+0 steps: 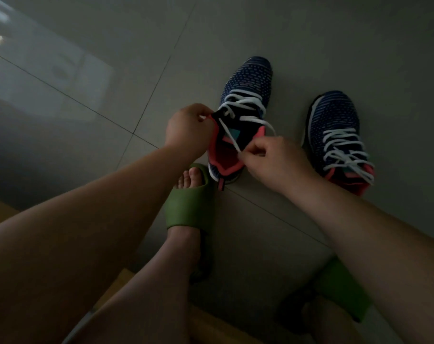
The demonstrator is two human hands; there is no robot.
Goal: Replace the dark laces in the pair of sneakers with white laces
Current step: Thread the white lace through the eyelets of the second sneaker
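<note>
Two dark blue knit sneakers with pink lining stand on the grey tiled floor. The left sneaker [248, 80] carries a white lace [245, 105] threaded across its lower eyelets, loose near the top. My left hand [188, 127] pinches one end of that lace at the sneaker's left collar. My right hand [273, 160] pinches the other end beside the right collar, over the pink opening. The right sneaker [335, 120] stands apart to the right, with a white lace [345, 150] laced through it and lying loosely on top.
My feet wear green slide sandals: one [186, 202] just below the left sneaker, the other [340, 286] at the lower right. A wooden seat edge [119, 284] shows at the bottom. Floor tiles [86, 70] stretch away at left and top.
</note>
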